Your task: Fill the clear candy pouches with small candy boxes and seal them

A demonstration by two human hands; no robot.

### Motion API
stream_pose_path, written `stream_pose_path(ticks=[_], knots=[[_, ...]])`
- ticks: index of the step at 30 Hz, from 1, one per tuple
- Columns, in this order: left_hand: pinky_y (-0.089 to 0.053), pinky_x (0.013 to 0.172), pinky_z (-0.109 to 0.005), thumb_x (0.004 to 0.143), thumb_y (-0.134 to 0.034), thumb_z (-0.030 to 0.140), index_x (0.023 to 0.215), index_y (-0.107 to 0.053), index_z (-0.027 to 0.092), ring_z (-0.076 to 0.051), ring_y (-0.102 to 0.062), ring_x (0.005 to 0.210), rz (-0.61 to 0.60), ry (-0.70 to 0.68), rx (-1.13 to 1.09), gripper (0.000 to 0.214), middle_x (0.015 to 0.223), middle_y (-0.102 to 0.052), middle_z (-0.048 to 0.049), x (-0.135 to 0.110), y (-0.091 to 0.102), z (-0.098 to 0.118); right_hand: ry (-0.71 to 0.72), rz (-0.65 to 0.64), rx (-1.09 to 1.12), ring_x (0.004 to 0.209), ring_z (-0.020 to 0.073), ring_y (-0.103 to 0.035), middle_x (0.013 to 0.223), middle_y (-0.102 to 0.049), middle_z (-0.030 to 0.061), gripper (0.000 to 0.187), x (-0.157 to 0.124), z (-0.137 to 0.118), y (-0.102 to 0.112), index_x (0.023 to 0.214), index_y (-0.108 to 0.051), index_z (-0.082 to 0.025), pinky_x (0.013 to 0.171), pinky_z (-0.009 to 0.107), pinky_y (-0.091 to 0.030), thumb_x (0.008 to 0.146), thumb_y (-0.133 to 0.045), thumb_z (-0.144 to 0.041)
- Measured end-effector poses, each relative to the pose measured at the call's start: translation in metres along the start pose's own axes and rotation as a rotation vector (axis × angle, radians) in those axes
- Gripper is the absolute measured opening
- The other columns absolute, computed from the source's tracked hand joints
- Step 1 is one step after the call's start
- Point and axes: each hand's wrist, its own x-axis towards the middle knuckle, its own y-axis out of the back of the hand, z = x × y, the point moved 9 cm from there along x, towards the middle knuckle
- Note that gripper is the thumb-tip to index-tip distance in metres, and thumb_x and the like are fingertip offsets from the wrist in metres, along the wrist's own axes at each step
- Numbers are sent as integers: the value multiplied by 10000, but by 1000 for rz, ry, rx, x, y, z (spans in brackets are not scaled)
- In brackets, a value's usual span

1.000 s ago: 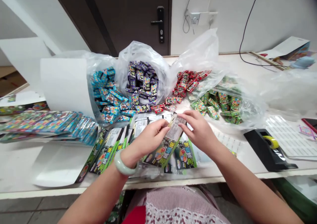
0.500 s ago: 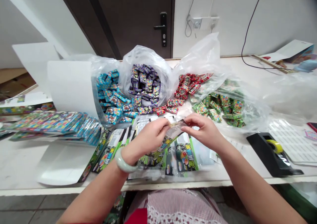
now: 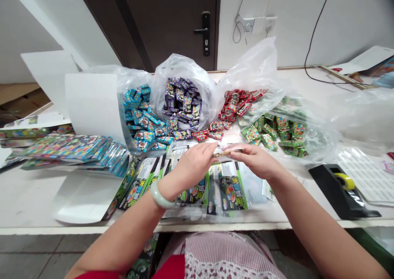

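Observation:
My left hand (image 3: 193, 166) and my right hand (image 3: 255, 160) pinch a thin, flat printed packet (image 3: 226, 151) between their fingertips, seen almost edge-on. Beneath my hands lie green-and-black printed sachets (image 3: 230, 192) in clear sleeves, partly hidden by my forearms. Farther off stand open plastic bags of small blue packets (image 3: 138, 121), purple packets (image 3: 183, 102), red packets (image 3: 235, 106) and green packets (image 3: 277, 131). A pale green bangle (image 3: 159, 196) circles my left wrist.
Stacked blue-edged printed cards (image 3: 67, 147) lie at the table's left beside white card sheets (image 3: 92, 102). At right are a black tape dispenser (image 3: 338, 192) and a sheet of labels (image 3: 366, 172). A dark door (image 3: 172, 20) and a black cable (image 3: 310, 53) stand behind.
The packet has turned from tilted, with its face showing, to nearly flat and edge-on. My hands have lowered and drawn closer around it. The camera view has shifted slightly.

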Motion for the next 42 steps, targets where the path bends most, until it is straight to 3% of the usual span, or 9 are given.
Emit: stream_pose_path(ticks=[5, 11, 13, 16, 20, 25, 33, 38, 42], knots=[[-497, 778, -367, 957, -410, 205, 1120, -624, 141, -236, -653, 865, 5, 101, -111, 276, 960, -699, -134, 3, -4, -12, 58, -19, -85, 939, 225, -660, 935, -737, 48, 245, 3, -15, -2, 894, -735, -202, 901, 428, -494, 832, -630, -414], [-474, 797, -291, 926, -491, 251, 1108, -652, 174, -186, -639, 872, 243, 340, -552, 255, 994, -709, -60, -6, 15, -47, 416, 634, -354, 1254, 256, -473, 1309, -552, 111, 453, -35, -42, 32, 1245, -540, -230, 1043, 460, -391, 822, -658, -342], [-470, 813, -283, 892, -541, 271, 1054, -675, 173, -185, -631, 887, 277, 416, -698, 232, 980, -710, -40, -8, 11, -53, 329, 476, -189, 1234, 251, -495, 1318, -544, 116, 511, -28, -19, 14, 1263, -504, -238, 982, 443, -454, 803, -676, -380], [-480, 748, -277, 844, -599, 343, 868, -688, 159, -174, -618, 783, 261, 560, -1013, 205, 822, -695, -18, -7, -13, -57, 97, 197, 63, 843, 199, -642, 887, -673, 52, 279, -11, 19, -19, 912, -601, -207, 745, 363, -545, 801, -653, -458], [-497, 676, -281, 772, -660, 462, 862, -661, 148, -166, -616, 693, 213, 738, -1506, 327, 763, -679, -27, -13, -51, -54, -19, 281, 195, 572, 126, -551, 608, -569, -36, 345, -1, 35, -13, 682, -521, -206, 552, 271, -493, 722, -711, -490], [-501, 721, -272, 759, -724, 340, 1015, -655, 163, -152, -627, 759, 0, 704, -1445, 318, 877, -703, -33, -37, -64, -42, -61, 335, 227, 614, 127, -584, 662, -616, -34, 300, -2, 44, -5, 724, -539, -209, 576, 268, -508, 712, -721, -448], [-518, 654, -255, 716, -769, 378, 967, -630, 166, -138, -646, 680, 88, 915, -1748, 357, 847, -716, -44, -71, -87, -39, -227, 57, 298, 761, 185, -686, 838, -719, 15, 285, -28, 74, -60, 840, -598, -216, 781, 383, -559, 673, -769, -373], [-526, 737, -270, 715, -768, 365, 1011, -616, 147, -176, -673, 834, 346, 878, -1696, 397, 943, -719, -57, -61, -70, -51, -361, -165, 361, 742, 180, -698, 876, -727, 18, 354, -59, 92, -85, 975, -628, -213, 679, 340, -566, 709, -766, -400], [-531, 739, -287, 736, -740, 361, 1046, -593, 164, -186, -672, 867, 222, 866, -1734, 396, 956, -712, -67, -64, -78, -35, -322, -301, 357, 871, 195, -695, 963, -715, 24, 333, -82, 86, -88, 1048, -630, -237, 824, 417, -559, 773, -720, -402]])
